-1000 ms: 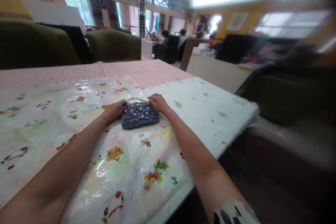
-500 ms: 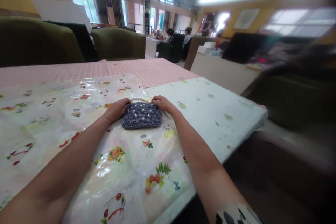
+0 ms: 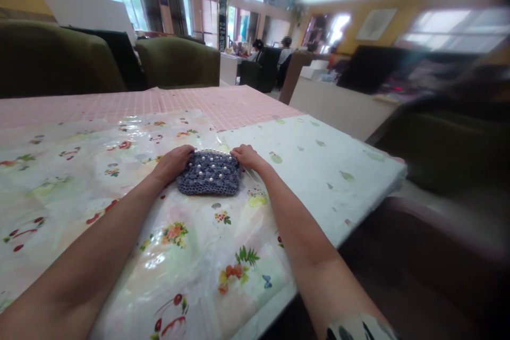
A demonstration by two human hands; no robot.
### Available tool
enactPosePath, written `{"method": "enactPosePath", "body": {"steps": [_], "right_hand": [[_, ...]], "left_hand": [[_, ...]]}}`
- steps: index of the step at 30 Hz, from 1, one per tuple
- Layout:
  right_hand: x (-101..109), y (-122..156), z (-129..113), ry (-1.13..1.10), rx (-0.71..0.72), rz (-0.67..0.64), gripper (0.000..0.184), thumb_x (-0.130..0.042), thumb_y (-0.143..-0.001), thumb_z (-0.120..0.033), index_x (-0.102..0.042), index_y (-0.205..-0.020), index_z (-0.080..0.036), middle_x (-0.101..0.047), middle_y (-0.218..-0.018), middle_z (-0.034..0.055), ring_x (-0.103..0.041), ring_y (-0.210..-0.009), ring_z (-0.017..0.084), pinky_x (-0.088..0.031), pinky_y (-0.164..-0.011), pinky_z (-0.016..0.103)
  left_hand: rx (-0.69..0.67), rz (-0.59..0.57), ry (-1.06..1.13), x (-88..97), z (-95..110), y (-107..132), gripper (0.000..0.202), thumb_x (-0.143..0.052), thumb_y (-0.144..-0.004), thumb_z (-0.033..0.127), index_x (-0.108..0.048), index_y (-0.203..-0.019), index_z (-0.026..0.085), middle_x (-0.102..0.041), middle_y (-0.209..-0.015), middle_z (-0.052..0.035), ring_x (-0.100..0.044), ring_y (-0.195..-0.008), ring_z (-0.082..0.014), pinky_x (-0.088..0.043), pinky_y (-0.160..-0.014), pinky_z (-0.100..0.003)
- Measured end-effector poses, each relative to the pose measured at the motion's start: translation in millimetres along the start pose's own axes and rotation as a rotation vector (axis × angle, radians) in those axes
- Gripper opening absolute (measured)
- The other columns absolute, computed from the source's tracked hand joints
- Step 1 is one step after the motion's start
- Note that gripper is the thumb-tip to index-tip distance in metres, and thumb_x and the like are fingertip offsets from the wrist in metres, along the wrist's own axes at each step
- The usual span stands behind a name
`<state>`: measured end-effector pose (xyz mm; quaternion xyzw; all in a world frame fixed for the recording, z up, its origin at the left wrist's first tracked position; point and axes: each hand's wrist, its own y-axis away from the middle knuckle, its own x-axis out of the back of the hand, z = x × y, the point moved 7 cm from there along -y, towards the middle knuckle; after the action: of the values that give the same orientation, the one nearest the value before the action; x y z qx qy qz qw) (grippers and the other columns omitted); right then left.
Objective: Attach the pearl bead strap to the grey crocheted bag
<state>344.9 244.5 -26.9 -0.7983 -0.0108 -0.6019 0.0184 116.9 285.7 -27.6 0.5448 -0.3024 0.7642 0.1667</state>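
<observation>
A small blue-grey crocheted handbag (image 3: pixel 209 175), dotted with white pearl beads, rests on the flower-printed plastic table cover. Its string of pearls (image 3: pixel 213 152) runs along the top edge. My left hand (image 3: pixel 177 163) pinches the bag's upper left corner, fingertips partly hidden behind it. At the upper right corner, my right hand (image 3: pixel 245 156) has its fingers closed on the bag's edge. A thin pale object (image 3: pixel 252 174), too small to name, lies under my right wrist.
The table (image 3: pixel 319 170) also carries a pink cloth (image 3: pixel 179 98) at its far side. Green armchairs (image 3: pixel 179 64) stand beyond it. A white counter (image 3: pixel 326 101) is at the right, and people (image 3: pixel 258 52) sit in the background.
The handbag has shifted slightly left and its front now faces me more fully. The pearl string, arched above the bag before, now lies low along its top edge.
</observation>
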Motion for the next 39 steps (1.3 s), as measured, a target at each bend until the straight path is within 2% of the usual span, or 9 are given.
{"method": "enactPosePath", "body": {"steps": [4,9,15,19,22,25,30,34,39], "right_hand": [[6,7,2,0.094,0.003,0.073,0.039,-0.038,-0.099,-0.042,-0.072,-0.106,-0.024,-0.065,-0.116,0.0122,-0.052,-0.111,0.029,-0.038,-0.093,0.040],[6,13,1,0.198,0.033,0.185,0.037,-0.039,-0.100,-0.041,-0.071,-0.109,-0.025,-0.065,-0.114,0.0113,-0.050,-0.114,0.029,-0.029,-0.103,0.048],[-6,12,3,0.225,0.020,0.178,0.039,-0.035,-0.101,-0.039,-0.070,-0.110,-0.023,-0.066,-0.113,0.0120,-0.053,-0.112,0.029,-0.033,-0.099,0.047],[-7,11,5,0.226,0.020,0.177,0.039,-0.035,-0.101,-0.037,-0.069,-0.110,-0.021,-0.065,-0.114,0.0133,-0.053,-0.112,0.030,-0.033,-0.099,0.048],[-8,12,4,0.223,0.019,0.187,0.039,-0.035,-0.101,-0.036,-0.069,-0.110,-0.020,-0.065,-0.115,0.0138,-0.052,-0.113,0.031,-0.031,-0.101,0.050],[-10,13,2,0.215,0.015,0.194,0.038,-0.035,-0.101,-0.035,-0.068,-0.110,-0.019,-0.064,-0.115,0.0147,-0.051,-0.115,0.031,-0.029,-0.103,0.051],[-6,14,2,0.170,0.004,0.191,0.034,-0.036,-0.101,-0.034,-0.066,-0.112,-0.021,-0.065,-0.114,0.0129,-0.053,-0.112,0.029,-0.033,-0.100,0.047],[18,27,-1,0.120,-0.026,0.230,0.032,-0.038,-0.100,-0.030,-0.059,-0.123,-0.022,-0.063,-0.118,0.0119,-0.055,-0.110,0.026,-0.037,-0.099,0.042],[30,76,-38,0.082,0.188,0.328,0.038,-0.033,-0.100,-0.022,-0.055,-0.131,-0.015,-0.052,-0.139,0.0138,-0.047,-0.128,0.023,-0.025,-0.113,0.042]], "left_hand": [[-0.028,-0.005,-0.058,3.7,-7,-1,0.035,-0.030,-0.095,0.034,-0.058,-0.109,0.020,-0.064,-0.104,-0.0113,-0.060,-0.098,-0.0255,-0.045,-0.088,-0.034],[-0.011,-0.014,-0.043,4.9,-13,1,0.043,-0.026,-0.095,0.039,-0.059,-0.114,0.020,-0.064,-0.096,-0.0114,-0.060,-0.094,-0.0266,-0.046,-0.087,-0.036],[0.100,-0.117,0.403,2.2,-23,11,0.046,-0.037,-0.091,0.048,-0.051,-0.125,0.020,-0.064,-0.102,-0.0069,-0.060,-0.098,-0.0223,-0.046,-0.093,-0.037],[0.124,-0.292,0.577,1.0,-24,16,0.079,-0.058,-0.080,0.058,-0.032,-0.147,0.024,-0.058,-0.122,-0.0121,-0.059,-0.111,-0.0256,-0.046,-0.095,-0.038],[0.114,-0.403,0.479,2.2,-17,18,0.105,-0.068,-0.072,0.060,-0.014,-0.156,0.028,-0.048,-0.141,-0.0172,-0.050,-0.127,-0.0321,-0.041,-0.104,-0.042],[0.078,-0.430,0.274,4.2,-7,17,0.117,-0.073,-0.063,0.062,-0.012,-0.157,0.027,-0.043,-0.146,-0.0182,-0.042,-0.133,-0.0391,-0.034,-0.108,-0.048],[0.092,-0.424,0.084,2.7,2,15,0.115,-0.073,-0.059,0.061,-0.021,-0.155,0.027,-0.049,-0.139,-0.0176,-0.047,-0.125,-0.0412,-0.036,-0.104,-0.050],[0.079,-0.396,0.077,3.4,4,15,0.109,-0.074,-0.059,0.055,-0.028,-0.153,0.026,-0.052,-0.137,-0.0169,-0.050,-0.122,-0.0401,-0.040,-0.101,-0.050],[0.054,-0.385,0.048,3.0,4,14,0.110,-0.072,-0.058,0.058,-0.026,-0.153,0.028,-0.053,-0.136,-0.0152,-0.050,-0.122,-0.0388,-0.041,-0.100,-0.047]]}}
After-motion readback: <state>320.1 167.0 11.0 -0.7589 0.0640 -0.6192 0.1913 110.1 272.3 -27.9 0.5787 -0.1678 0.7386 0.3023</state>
